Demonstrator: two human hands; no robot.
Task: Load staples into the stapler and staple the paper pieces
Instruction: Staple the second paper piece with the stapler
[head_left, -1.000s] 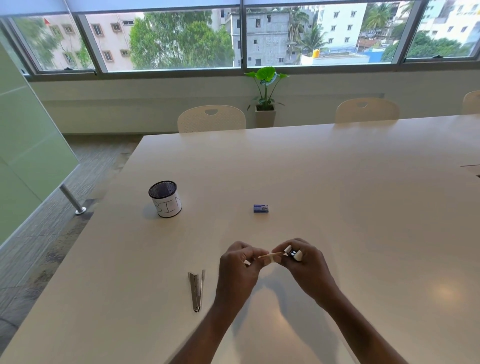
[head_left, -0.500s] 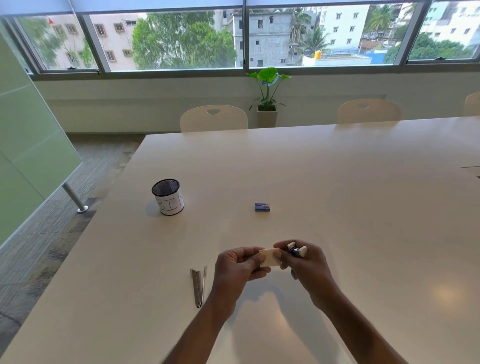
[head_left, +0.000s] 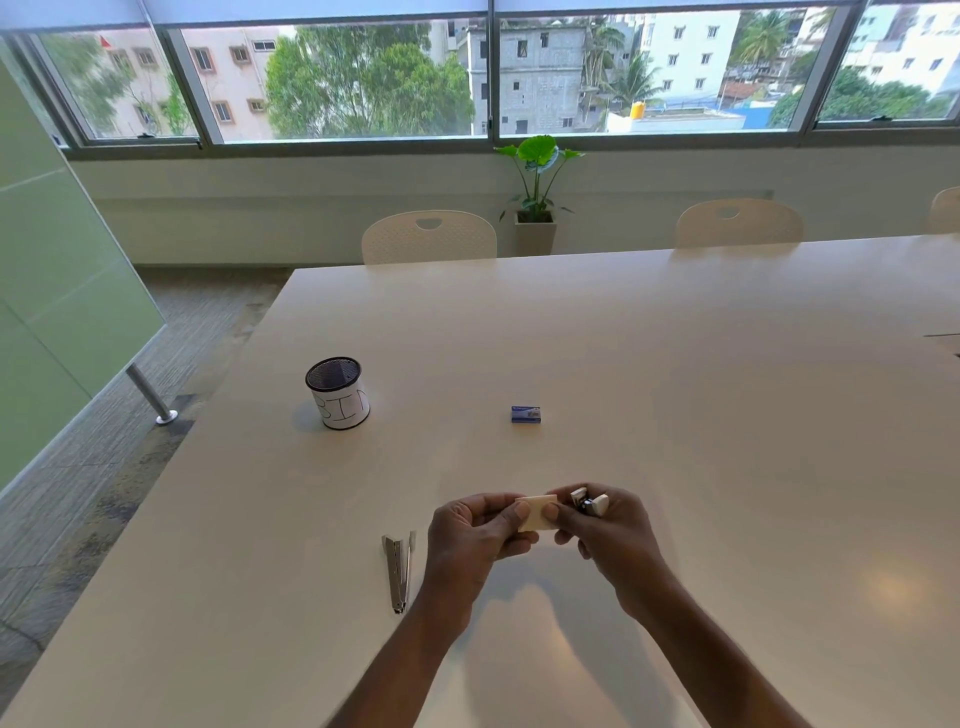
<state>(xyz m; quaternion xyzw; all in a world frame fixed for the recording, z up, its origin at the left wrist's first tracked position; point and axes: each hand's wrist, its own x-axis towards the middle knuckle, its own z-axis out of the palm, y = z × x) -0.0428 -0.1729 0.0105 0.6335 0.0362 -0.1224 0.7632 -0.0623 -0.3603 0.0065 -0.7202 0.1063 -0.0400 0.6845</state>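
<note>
My left hand and right hand are raised just above the counter, near its near edge, with the paper stretched between them. My left fingers pinch its left end, thumb on top. My right thumb and forefinger pinch its other end, while the rest of that hand is curled round the stapler, whose white and dark end shows above my knuckles. I think the weak point is that one hand is doing two jobs. If I loosen the right pinch to bring the stapler's mouth round, the stapler could roll out of my palm, or the pieces could slide apart so that a staple catches only one of them. I cannot tell how many pieces are stacked here, nor whether staples are loaded, so a press might also come up empty. My fingertips lie close to where the staple would go, and a hurried squeeze could nip them. A long metal tool lies on the counter just left of my left wrist. The small blue box sits farther in, toward the middle, and its print is too small to read. The cup toward the left edge has a white wrap hand-lettered "BIN", the last letter partly turned away.
</note>
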